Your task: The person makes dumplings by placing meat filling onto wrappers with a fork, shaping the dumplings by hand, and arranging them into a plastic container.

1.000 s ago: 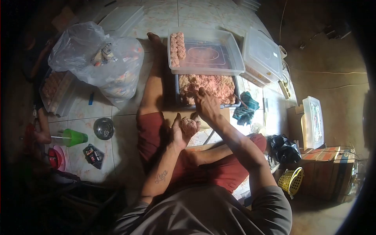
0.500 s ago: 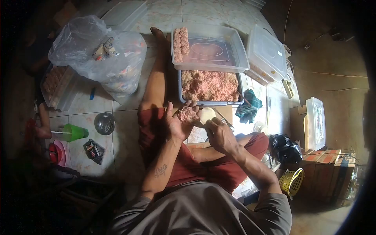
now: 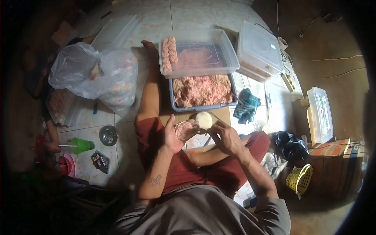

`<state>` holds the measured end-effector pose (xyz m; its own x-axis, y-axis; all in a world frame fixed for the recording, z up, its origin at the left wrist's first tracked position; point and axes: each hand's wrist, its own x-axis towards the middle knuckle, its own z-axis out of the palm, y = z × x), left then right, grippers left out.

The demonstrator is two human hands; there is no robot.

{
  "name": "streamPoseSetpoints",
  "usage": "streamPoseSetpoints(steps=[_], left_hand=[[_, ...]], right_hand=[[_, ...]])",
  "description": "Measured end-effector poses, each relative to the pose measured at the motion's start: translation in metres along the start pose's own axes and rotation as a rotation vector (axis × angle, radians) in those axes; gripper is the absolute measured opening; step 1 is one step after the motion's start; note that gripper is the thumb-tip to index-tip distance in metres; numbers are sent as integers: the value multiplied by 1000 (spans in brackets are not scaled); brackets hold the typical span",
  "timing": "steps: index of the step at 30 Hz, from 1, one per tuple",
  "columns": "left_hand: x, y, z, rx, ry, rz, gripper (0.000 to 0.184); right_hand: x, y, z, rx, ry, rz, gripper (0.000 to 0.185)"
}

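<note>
Pink minced meat (image 3: 183,129) lies in my left hand (image 3: 174,137), with the palm turned up and fingers curled at its side. Just right of it is a pale round wrapper (image 3: 204,120), next to the fingertips of my right hand (image 3: 226,138). Those fingers are pressed together; what they pinch is too small to make out. Ahead of my hands stands a dark tub (image 3: 203,108) heaped with minced meat (image 3: 201,90). Behind it, a clear plastic box (image 3: 227,55) holds two rows of meat pieces (image 3: 169,54) along its left side.
To the left are a plastic bag (image 3: 117,78), a metal bowl (image 3: 108,135), a green cup (image 3: 82,145) and another person's hand (image 3: 51,146). On the right stand a lidded box (image 3: 259,49), a checked cloth (image 3: 246,105), a black bag (image 3: 290,145) and a yellow basket (image 3: 299,179).
My right hand has come back from the meat tub to beside my left hand. The pale wrapper has come into view between them. The meat in my left hand looks flatter.
</note>
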<state>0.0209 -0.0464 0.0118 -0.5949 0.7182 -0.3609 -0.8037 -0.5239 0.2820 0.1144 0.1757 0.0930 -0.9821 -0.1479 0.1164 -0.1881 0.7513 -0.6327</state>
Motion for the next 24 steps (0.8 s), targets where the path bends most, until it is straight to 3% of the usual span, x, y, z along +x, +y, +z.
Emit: streamPoseSetpoints(steps=[2, 4, 5, 6, 8, 9, 10, 12, 14, 15, 16, 17, 18, 19, 21, 23, 24], left_hand=[[1, -4, 0, 73, 8, 56, 81], [-1, -12, 25, 375, 99, 186, 76], [-3, -16, 29, 354, -8, 147, 76], [-1, -20, 19, 429, 8, 237, 79], [-32, 17, 55, 352, -186, 71, 83], [-41, 33, 64, 526, -187, 56, 81], [-26, 38, 46, 542, -352, 37, 59], [-20, 40, 38, 1830, -514, 354, 49], [-15, 25, 27, 1483, -355, 577, 36], [-12, 17, 21, 1313, -302, 695, 30], [-15, 21, 33, 1382, -135, 721, 25], [-17, 24, 45, 1441, 32, 729, 20], [-12, 23, 40, 1428, 40, 733, 20], [-3, 22, 32, 1360, 60, 852, 21], [0, 16, 30, 1071, 63, 871, 27], [12, 7, 19, 1107, 109, 884, 29], [8, 9, 24, 1334, 99, 877, 30]], right_hand=[[0, 5, 9, 136, 49, 8, 19], [9, 2, 27, 678, 26, 405, 29], [15, -3, 28, 745, -26, 380, 38], [16, 7, 38, 769, -150, 485, 40], [23, -22, 26, 1274, -65, 333, 48], [26, -32, 16, 1280, -62, 335, 48], [33, -39, 4, 1251, -143, 288, 47], [50, -50, -19, 1214, -222, 234, 47], [60, -59, -30, 560, -168, 260, 41], [56, -48, -10, 567, 101, 194, 33], [55, -48, -10, 870, 171, 201, 33], [47, -33, -4, 789, 161, 241, 29], [37, -13, 9, 707, 150, 279, 26], [26, -3, 28, 934, 116, 364, 23], [0, 0, 54, 1236, 57, 525, 17], [-4, -5, 71, 1107, 100, 467, 19], [-3, -13, 73, 1032, 150, 449, 20]])
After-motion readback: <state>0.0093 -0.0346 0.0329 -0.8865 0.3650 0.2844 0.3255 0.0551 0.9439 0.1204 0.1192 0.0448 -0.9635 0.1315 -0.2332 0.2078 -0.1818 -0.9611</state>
